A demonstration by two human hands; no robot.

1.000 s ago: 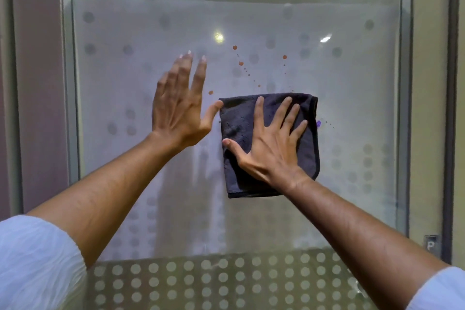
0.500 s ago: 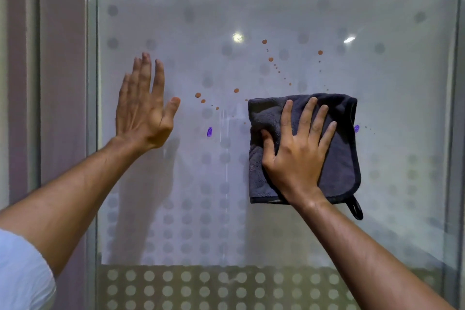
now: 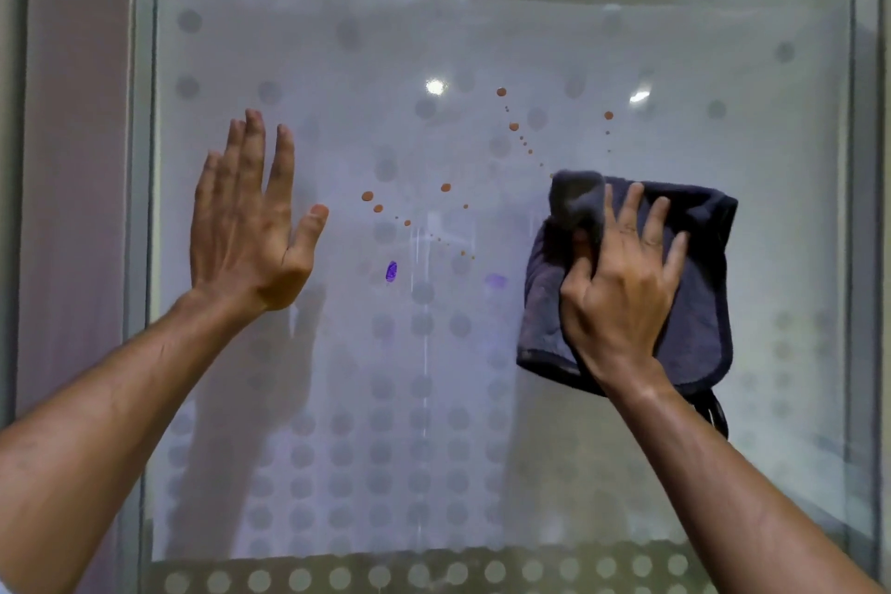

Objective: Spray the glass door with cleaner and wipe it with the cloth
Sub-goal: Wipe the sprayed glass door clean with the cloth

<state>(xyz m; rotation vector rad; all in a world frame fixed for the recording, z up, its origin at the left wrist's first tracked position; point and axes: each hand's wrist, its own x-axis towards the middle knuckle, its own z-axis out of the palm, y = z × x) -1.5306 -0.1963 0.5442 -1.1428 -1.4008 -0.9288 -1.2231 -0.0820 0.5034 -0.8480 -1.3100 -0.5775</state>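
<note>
The frosted glass door (image 3: 482, 39) with grey dots fills the view. Orange-brown splashes (image 3: 513, 126) and a purple mark (image 3: 391, 271) sit on its middle, and a fainter purple smear (image 3: 495, 280) lies beside the cloth. My right hand (image 3: 622, 294) presses a dark grey cloth (image 3: 699, 304) against the glass at right. Three fingers are spread on it, and the thumb is curled into a fold of the cloth's upper left corner, which is lifted and blurred. My left hand (image 3: 246, 227) lies flat on the glass at left, fingers straight, holding nothing. No spray bottle is in view.
A metal frame edge (image 3: 144, 256) runs down the left of the pane, with a pinkish wall beyond it. Another frame edge (image 3: 863, 256) runs down the right. A band of pale dots (image 3: 434, 576) crosses the bottom. Thin wet streaks (image 3: 424, 352) run down the glass centre.
My right hand has slid the cloth to the right, uncovering more splashes and the purple mark. The cloth's top left corner has bunched up over my thumb. My left hand moved left.
</note>
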